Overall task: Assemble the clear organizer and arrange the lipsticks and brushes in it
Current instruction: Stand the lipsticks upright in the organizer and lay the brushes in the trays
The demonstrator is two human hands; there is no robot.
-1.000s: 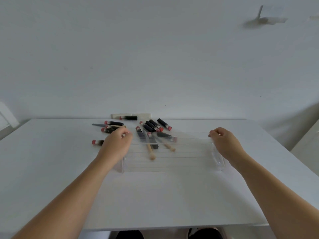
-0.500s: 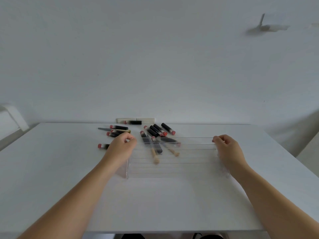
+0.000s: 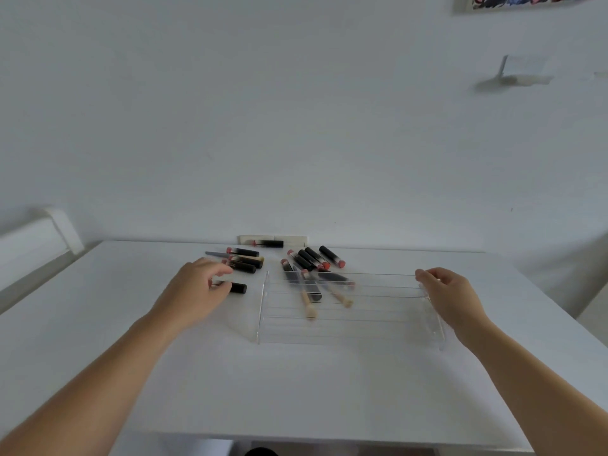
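A white table [image 3: 296, 383] filled the lower half of the frame, set against a plain white wall [image 3: 263, 110]. On it, right of centre, stood the clear organizer [image 3: 378, 320] — a stepped rack of transparent tiers between two clear side panels, its lowest step nearest the camera.

The right hand [image 3: 450, 292] was at the organizer's upper right corner, fingers curled and pinched on the top edge of the rack. The left hand [image 3: 194, 291] lay left of the organizer, apart from its side panel, with the fingers bent loosely over the near end of a black lipstick [image 3: 235, 287] that lay on the table; whether they actually gripped it could not be told.

Just beyond the left hand's fingertips lay a small cluster of lipsticks [image 3: 245, 260], black tubes with pink ends, together with a slim grey brush [image 3: 217, 254]. A second group of lipsticks [image 3: 316, 258] fanned out above the organizer's back edge, centre of frame, some showing through the clear plastic. One more lipstick [image 3: 268, 243] lay at the table's far edge by the wall.

Two brushes with pale wooden handles showed through the tiers — one [image 3: 307, 304] pointing toward the camera, the other [image 3: 340, 296] angled to the lower right.
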